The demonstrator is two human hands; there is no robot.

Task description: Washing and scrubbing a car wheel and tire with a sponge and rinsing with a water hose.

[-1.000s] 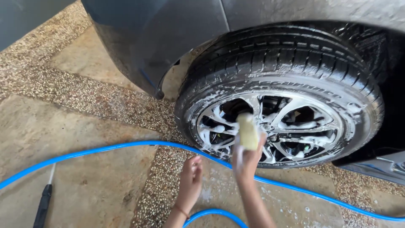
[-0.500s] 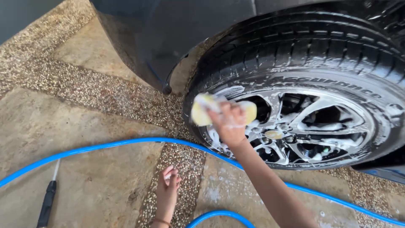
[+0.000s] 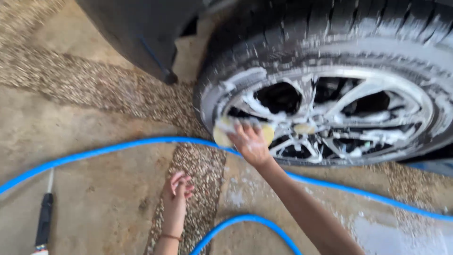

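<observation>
Sponge under the right hand: pale yellow. Wheel rim right of that hand: silver spokes streaked with white foam over dark gaps. Tyre above: black, ribbed tread (blurred). Hose between both hands: bright blue. Floor around the left hand: tan slabs with speckled pebble bands. Spray wand far left: black.

Right hand presses the sponge on the wheel's lower left rim; left hand on the ground between hose loops, nozzle far left
</observation>
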